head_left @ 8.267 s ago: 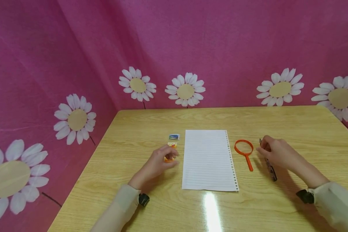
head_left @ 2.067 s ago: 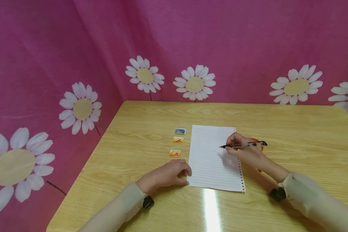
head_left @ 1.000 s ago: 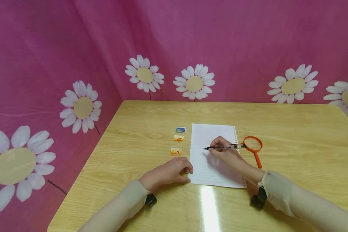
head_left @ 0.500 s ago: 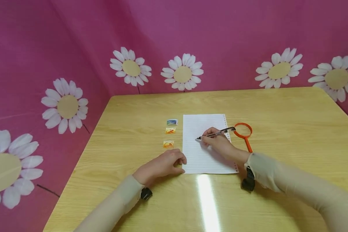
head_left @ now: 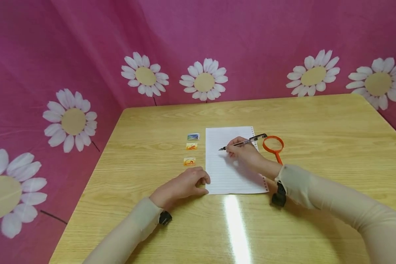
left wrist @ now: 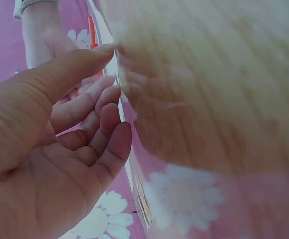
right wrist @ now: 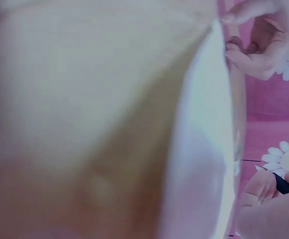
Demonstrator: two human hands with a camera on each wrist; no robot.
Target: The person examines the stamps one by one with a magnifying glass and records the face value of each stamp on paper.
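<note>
A lined loose-leaf sheet (head_left: 224, 179) lies on the wooden table, its punched holes along the right edge. My right hand (head_left: 249, 156) pinches a clear pen with black ends (head_left: 259, 137) over the sheet's middle. Whether the tip touches the paper I cannot tell; in the right wrist view the pen (right wrist: 284, 184) is partly hidden by the fingers. My left hand (head_left: 181, 183) rests at the sheet's lower left edge. In the left wrist view, the left hand (left wrist: 60, 129) has loosely bent fingers, tips at the paper's edge, gripping nothing.
Left of the sheet lie three small picture stamps in a column: a blue one (head_left: 193, 136), a yellow-orange one (head_left: 191, 146) and another yellow-orange one (head_left: 189, 161). An orange magnifying glass (head_left: 278, 158) lies right of the sheet, its handle end behind the right forearm. A pink daisy curtain (head_left: 250, 44) hangs behind.
My right hand took the pen up from the table's right side and brought it left over the sheet. The left hand moved from beside the stamps down to the sheet's edge. The head view shifted.
</note>
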